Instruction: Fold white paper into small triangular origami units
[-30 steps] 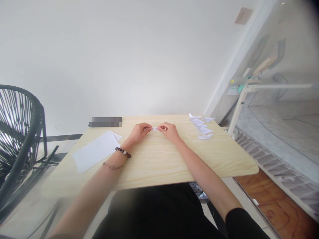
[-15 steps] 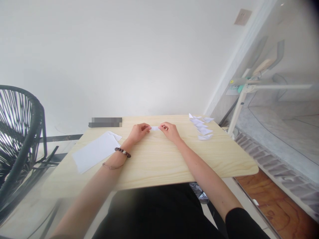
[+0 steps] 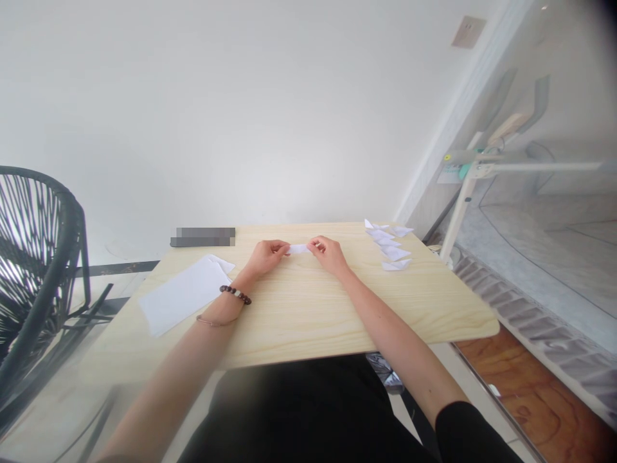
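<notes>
A small folded piece of white paper is stretched between my two hands, just over the middle of the table. My left hand pinches its left end between thumb and fingers. At the other end, my right hand grips it the same way. The fingertips cover both ends, so only the narrow middle strip shows. To the right lie several folded white paper pieces with pointed ends, grouped near the far edge. White paper sheets rest on the table left of my left forearm.
The light wooden table stands against a white wall. A dark, pixelated object lies at its back left. A dark woven chair is at the left, and a white metal frame stands beyond the right edge.
Both hands keep their pinch on the folded paper, in nearly the same place. The view has shifted very slightly; nothing else visibly differs.
</notes>
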### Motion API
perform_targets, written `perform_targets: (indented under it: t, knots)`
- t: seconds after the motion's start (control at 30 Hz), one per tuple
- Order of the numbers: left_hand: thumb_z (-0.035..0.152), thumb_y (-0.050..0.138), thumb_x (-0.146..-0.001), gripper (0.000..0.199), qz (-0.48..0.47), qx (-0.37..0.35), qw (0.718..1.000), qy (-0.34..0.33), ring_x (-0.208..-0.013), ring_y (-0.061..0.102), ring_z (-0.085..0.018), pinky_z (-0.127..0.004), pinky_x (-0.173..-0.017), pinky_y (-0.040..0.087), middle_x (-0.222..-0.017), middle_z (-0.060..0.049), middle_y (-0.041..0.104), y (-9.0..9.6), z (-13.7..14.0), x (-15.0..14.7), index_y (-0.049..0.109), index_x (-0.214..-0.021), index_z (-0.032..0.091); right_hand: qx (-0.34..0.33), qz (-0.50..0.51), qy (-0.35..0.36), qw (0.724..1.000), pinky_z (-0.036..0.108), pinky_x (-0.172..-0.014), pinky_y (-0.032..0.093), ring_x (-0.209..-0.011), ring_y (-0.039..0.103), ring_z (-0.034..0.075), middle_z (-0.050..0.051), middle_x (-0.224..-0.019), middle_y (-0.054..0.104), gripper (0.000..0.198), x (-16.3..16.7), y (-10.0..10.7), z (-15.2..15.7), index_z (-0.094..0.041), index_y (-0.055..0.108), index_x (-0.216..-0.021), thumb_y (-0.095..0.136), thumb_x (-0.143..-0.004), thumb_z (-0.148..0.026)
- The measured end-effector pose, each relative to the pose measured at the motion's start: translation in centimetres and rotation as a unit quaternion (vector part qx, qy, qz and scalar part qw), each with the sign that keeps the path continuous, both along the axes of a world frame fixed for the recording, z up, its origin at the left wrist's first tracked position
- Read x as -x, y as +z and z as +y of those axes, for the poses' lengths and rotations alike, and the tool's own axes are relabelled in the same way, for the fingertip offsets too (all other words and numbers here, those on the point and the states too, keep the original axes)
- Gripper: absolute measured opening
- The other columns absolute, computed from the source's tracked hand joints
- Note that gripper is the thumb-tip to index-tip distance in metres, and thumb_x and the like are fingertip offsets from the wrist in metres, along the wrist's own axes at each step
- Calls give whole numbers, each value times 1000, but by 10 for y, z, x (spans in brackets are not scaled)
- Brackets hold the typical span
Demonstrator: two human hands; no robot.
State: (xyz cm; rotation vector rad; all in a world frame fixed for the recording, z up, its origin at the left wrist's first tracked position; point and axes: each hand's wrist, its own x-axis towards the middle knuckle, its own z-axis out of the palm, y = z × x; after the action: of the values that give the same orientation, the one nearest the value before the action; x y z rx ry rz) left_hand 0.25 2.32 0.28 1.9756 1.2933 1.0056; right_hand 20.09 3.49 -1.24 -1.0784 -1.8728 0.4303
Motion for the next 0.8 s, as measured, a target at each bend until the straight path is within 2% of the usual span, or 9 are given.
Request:
perform_targets:
  t: [0.3, 0.5, 0.8]
  knots:
    - [42, 43, -74, 37, 55, -42, 997, 18, -54, 52, -12, -22, -52, 37, -67, -3, 65, 1, 2, 2, 66, -77, 13, -7, -8, 7, 1000, 22, -60, 41, -60, 52, 10, 1, -74, 61, 20, 2, 0, 0, -18, 59, -76, 47, -76, -34]
    - [44, 44, -75, 39, 4, -7, 1000, 9, -65, 58, -15, -23, -59, 42, -73, -6, 66, -2, 2, 1, 63, -86, 12, -8, 0, -3, 1000, 22, -59, 41, -60, 53, 10, 1, -75, 62, 20, 1, 0, 0, -18, 59, -77, 47, -76, -35]
    - [43, 46, -74, 35, -11, -5, 1000, 13, -66, 59, -15, -24, -62, 43, -72, -5, 67, -2, 1, 0, 62, -83, 13, -7, 4, -2, 1000, 22, -59, 41, -60, 53, 10, 1, -75, 61, 20, 0, -1, 1, -18, 59, -76, 47, -76, -35]
